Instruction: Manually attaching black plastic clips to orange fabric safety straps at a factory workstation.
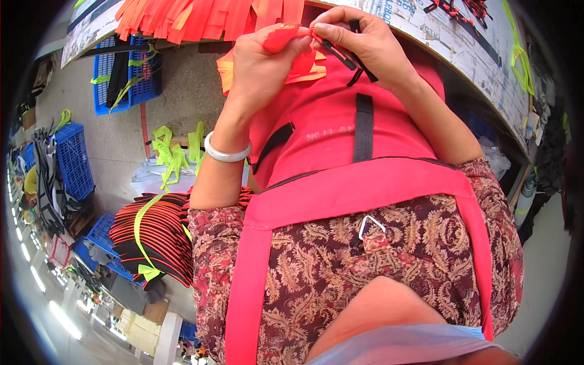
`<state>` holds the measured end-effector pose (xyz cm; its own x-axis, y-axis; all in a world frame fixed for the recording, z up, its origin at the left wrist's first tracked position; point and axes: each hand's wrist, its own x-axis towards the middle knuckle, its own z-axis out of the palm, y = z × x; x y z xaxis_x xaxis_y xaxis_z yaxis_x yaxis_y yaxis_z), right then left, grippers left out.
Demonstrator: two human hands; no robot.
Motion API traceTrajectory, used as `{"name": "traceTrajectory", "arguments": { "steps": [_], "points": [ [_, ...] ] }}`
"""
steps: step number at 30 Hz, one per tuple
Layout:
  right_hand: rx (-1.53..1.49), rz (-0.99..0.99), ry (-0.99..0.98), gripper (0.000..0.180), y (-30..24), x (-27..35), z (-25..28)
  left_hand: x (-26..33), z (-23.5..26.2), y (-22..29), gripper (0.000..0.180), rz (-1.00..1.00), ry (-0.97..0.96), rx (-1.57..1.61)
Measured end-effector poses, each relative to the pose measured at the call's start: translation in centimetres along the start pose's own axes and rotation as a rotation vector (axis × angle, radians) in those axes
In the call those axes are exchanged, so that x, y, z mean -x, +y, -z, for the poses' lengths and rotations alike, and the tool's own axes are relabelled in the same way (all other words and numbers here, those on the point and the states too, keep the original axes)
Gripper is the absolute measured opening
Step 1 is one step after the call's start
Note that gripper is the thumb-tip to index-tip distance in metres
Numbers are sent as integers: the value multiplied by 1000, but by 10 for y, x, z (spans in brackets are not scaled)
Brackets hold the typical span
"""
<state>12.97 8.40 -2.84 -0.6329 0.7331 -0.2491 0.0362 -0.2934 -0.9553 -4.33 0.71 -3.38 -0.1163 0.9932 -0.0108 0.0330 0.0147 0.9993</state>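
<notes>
Fabric stack (155, 234) left of lap; crates (73, 158) farther left.

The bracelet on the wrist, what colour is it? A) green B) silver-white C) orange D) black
B: the bracelet circling the wrist below the left hand is a pale silver-white band.

Bright even daylight, fisheye-warped edges
</notes>
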Motion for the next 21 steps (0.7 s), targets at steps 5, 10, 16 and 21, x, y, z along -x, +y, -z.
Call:
{"name": "traceTrajectory", "arguments": {
  "steps": [5, 10, 16, 21],
  "points": [
    [47, -90, -73, 16, -31, 6, -12, 3, 2, -3, 13, -4, 35, -16],
    [15, 38, -38, 19, 7, -3, -4, 1, -3, -4, 12, 17, 35, -26],
    [-111, -53, -79, 19, 4, -4, 2, -1, 1, 2, 13, 4, 29, 74],
    [-166, -102, -105, 18, 0, -3, 3, -4, 3, 2, 15, 24, 0, 37]
  ]
}}
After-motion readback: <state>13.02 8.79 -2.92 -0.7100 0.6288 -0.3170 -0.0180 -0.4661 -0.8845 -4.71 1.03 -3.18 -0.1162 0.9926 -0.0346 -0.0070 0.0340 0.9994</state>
